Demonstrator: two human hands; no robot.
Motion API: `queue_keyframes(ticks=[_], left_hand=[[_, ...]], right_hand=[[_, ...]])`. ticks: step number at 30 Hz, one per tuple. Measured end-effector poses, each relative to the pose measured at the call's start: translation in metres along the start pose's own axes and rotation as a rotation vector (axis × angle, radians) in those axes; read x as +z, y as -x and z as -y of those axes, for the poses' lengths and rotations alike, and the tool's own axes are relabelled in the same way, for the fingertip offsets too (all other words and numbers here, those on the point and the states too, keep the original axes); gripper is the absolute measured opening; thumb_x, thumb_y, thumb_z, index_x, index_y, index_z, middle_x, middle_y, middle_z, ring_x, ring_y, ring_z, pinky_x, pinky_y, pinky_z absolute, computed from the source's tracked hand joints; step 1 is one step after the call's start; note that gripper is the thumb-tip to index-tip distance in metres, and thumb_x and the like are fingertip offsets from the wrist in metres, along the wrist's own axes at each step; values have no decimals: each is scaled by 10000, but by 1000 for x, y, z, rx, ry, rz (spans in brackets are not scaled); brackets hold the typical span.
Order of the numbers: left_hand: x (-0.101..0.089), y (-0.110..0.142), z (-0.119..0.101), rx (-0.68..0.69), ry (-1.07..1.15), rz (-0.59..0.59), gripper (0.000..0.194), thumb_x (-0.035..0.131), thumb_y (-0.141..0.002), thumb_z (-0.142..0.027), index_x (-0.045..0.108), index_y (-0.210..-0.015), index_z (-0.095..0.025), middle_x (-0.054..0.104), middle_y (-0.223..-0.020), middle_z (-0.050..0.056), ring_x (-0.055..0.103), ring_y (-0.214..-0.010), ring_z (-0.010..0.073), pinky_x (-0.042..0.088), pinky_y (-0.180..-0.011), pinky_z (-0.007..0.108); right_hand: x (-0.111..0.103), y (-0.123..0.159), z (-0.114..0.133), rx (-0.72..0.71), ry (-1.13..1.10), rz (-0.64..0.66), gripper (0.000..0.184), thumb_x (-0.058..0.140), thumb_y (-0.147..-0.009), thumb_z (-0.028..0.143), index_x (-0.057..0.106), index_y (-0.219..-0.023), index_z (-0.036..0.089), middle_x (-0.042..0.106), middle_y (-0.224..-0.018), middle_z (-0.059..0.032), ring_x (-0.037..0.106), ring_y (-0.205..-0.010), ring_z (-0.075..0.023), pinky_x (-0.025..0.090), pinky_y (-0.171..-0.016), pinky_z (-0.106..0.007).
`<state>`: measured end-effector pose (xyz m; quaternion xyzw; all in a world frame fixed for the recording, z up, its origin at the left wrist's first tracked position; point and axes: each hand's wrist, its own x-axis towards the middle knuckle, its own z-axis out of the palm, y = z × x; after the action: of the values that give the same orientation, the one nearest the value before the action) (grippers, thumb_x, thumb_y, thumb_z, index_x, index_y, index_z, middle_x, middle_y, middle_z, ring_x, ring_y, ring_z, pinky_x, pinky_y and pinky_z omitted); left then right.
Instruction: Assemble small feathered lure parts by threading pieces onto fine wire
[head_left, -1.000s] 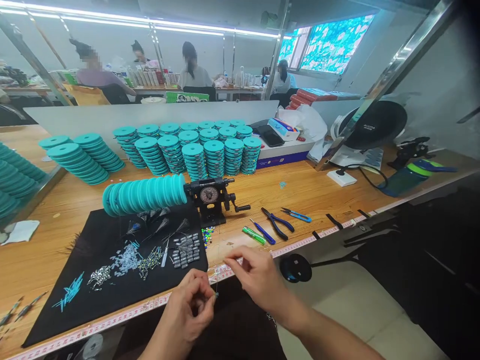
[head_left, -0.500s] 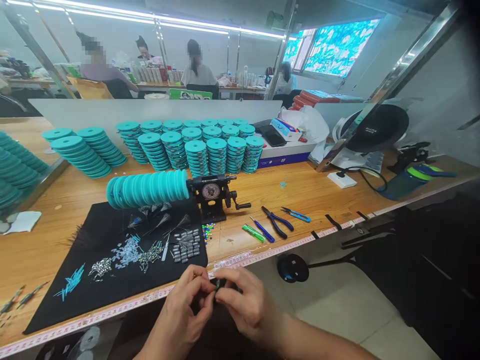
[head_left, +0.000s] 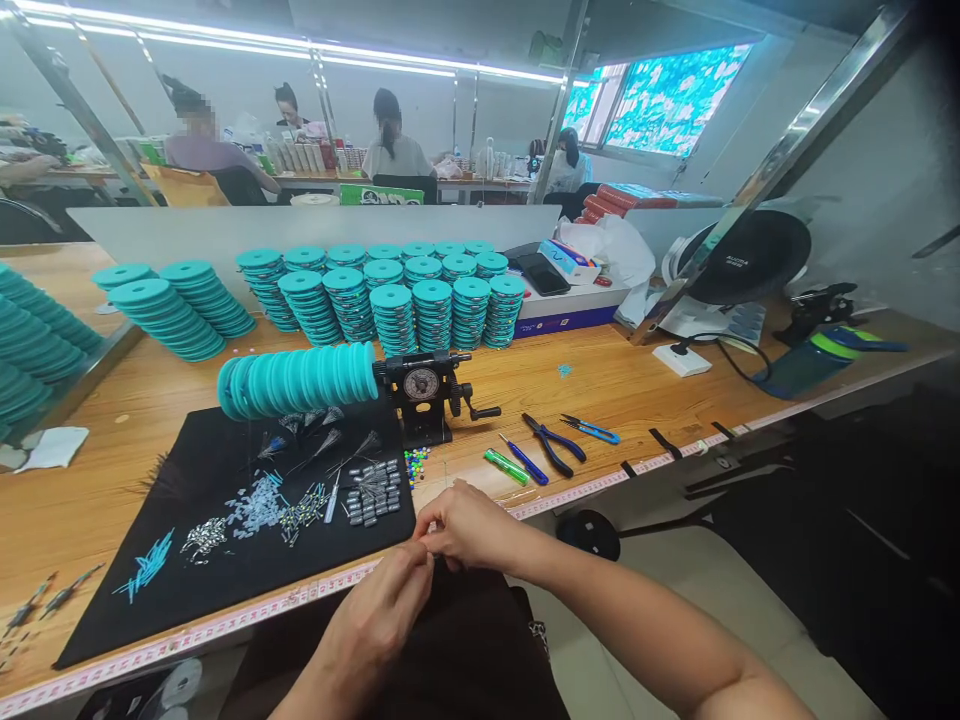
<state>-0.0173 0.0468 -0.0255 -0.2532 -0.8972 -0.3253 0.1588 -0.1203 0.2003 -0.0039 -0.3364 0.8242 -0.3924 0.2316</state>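
At the table's front edge my left hand [head_left: 379, 612] is closed in a pinch, its fingertips meeting those of my right hand [head_left: 476, 527]. My right hand is pinched too, back turned up. What lies between the fingers is hidden; a thin line seems to rise just above my right hand. Nearest is a black mat [head_left: 247, 575] bearing grey cylindrical weights [head_left: 373, 492], small metal swivels [head_left: 204, 538], clear plastic bits [head_left: 259, 505] and thin teal tubes [head_left: 152, 568]. Behind it, a hand-cranked winder [head_left: 424, 395] carries a row of teal foam spools [head_left: 300, 380].
Pliers [head_left: 553, 445], a blue-handled pick [head_left: 525, 460], a green tube [head_left: 506, 467] and blue snips [head_left: 591, 430] lie to the right. Stacked teal spools [head_left: 394, 320] line the back. A tape measure strip [head_left: 300, 592] runs along the front edge. Other people sit across the room.
My right hand has moved up and over toward the left, its forearm now reaching further across. My left hand stays close by. The small dark piece seen between my fingers is now hidden.
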Motion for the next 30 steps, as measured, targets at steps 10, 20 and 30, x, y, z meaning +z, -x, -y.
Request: queue_keyframes(ticks=[10,20,30], left_hand=[[-7,-2,-22,-608,549,-79,136,585,-862,-234,602,-733,-192,513,-863,23,564,-669,129,505,-543,209],[-8,1,-21,-531,428,-53,113,568,-848,-170,598,-742,-195,503,-865,20,579,-667,125,510,-548,208],[-11,3,0,63,-186,-19,268,386,-936,-41,601,-1012,-182,651,-886,54,680,-885,196,596,-804,297]], right_hand=[[25,61,21,54,-179,-599,195,598,-912,304,666,-774,184,647,-672,-15,560,-527,-125,441,-522,-238],[51,86,14,-55,-87,-437,129,544,-931,206,653,-865,188,613,-793,-39,578,-719,-167,471,-652,-277],[14,24,4,-163,200,-188,143,555,-970,208,694,-952,182,717,-770,-15,645,-684,-144,426,-647,-224]])
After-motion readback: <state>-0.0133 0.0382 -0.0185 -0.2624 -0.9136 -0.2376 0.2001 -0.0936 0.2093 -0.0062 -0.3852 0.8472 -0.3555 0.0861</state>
